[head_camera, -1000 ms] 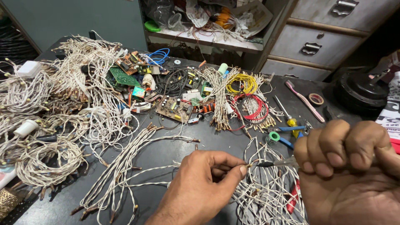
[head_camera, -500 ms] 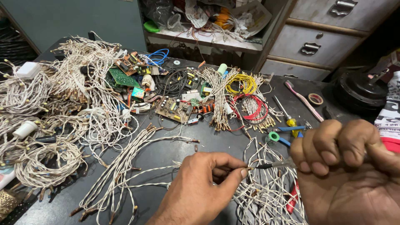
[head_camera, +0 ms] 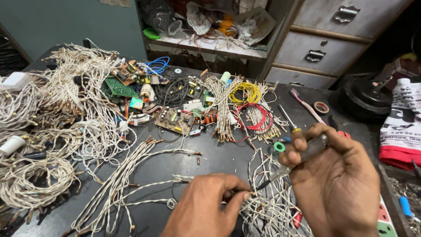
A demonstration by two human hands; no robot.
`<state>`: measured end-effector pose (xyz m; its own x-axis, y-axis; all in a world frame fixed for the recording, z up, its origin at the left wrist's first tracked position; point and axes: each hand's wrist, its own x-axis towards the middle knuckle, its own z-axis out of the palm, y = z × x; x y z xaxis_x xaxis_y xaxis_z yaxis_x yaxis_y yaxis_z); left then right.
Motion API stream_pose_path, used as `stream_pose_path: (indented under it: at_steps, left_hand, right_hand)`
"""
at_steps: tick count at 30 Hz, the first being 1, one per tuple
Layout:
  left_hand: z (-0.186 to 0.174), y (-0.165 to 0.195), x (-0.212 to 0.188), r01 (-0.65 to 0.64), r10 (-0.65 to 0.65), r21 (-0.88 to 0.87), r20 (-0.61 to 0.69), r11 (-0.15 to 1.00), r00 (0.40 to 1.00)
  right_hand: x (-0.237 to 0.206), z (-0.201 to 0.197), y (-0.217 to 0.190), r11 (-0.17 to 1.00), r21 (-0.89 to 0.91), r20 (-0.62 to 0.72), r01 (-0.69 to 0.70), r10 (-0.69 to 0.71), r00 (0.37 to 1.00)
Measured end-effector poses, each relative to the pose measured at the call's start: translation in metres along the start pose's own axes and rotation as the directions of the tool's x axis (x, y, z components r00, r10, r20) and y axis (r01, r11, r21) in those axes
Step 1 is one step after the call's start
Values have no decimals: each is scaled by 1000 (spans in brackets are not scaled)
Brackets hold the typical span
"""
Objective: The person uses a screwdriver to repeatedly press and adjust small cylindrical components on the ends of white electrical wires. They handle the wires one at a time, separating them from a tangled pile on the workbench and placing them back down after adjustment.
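The left hand [head_camera: 206, 206] pinches a white wire end [head_camera: 245, 195], and the right hand [head_camera: 337, 180] grips a thin tool [head_camera: 302, 156], probably a screwdriver, touching it. Around that wire end, heaps of white wire [head_camera: 57, 131] cover the counter [head_camera: 219, 158], apparently unworked.

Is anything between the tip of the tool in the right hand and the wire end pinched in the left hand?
Nothing visible. The right hand aims the tool at the wire end pinched by the left hand, with only bare tabletop and loose wires beneath.
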<state>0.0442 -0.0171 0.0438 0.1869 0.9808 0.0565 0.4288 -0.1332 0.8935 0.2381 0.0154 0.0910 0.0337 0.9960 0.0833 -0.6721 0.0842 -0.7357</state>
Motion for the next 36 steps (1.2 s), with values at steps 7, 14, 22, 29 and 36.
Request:
stream_pose_path:
  at_steps: [7, 14, 22, 29, 36]
  left_hand:
    - [4, -2, -3, 0, 0, 1, 40, 1000, 999]
    - [6, -7, -2, -152, 152, 55, -2, 987, 988]
    - [8, -9, -2, -158, 158, 59, 5, 986, 987]
    - [5, -5, -2, -122, 121, 46, 18, 991, 992]
    - [3, -3, -3, -87, 85, 41, 36, 995, 996]
  right_hand:
    - [1, -10, 5, 999, 33, 40, -35, 33, 999]
    - [7, -17, 7, 998, 22, 36, -59, 58, 998]
    - [8, -23, 7, 997, 39, 30, -73, 71, 997]
    - [8, -21, 8, 998, 23, 26, -63, 62, 998]
    - [7, -20, 7, 999, 11, 23, -52, 52, 998]
